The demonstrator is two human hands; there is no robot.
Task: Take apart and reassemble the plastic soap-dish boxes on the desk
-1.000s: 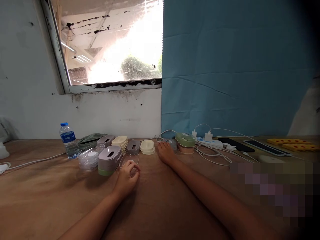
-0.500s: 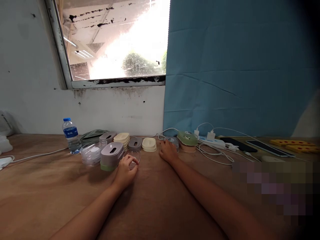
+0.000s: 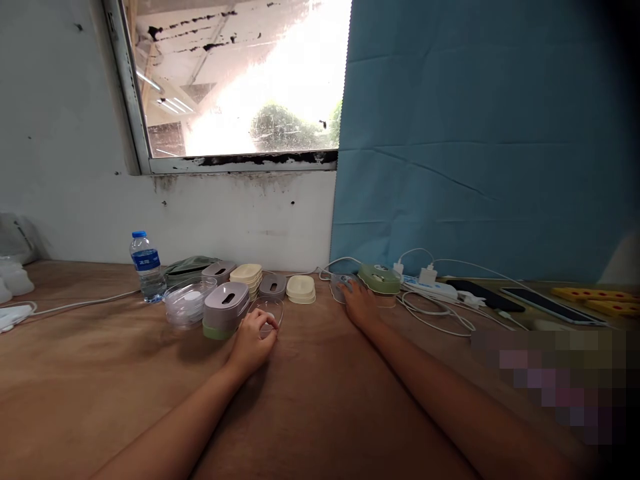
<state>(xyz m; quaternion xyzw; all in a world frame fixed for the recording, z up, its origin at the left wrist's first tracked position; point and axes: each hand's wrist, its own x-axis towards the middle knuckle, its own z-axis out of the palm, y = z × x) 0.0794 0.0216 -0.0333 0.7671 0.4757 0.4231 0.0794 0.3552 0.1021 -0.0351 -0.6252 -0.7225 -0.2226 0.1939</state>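
**Right hand shifts over the grey lid**

The grey lid (image 3: pixel 342 277) lies at the back of the table (image 3: pixel 310 387), just left of the green box (image 3: pixel 379 276). The right hand (image 3: pixel 361 305) — beside the lid a second ago — now spreads loosely over it, fingers apart (whether they press on it cannot be told). The work, it seems, now centres on this lid. The left hand (image 3: pixel 254 335) stays curled at the clear tray (image 3: pixel 264 304); its grip cannot be told. Farther out stand the cream stack (image 3: pixel 301 287), purple box (image 3: pixel 227 300) and bottle (image 3: pixel 147 261), seemingly unmoved.
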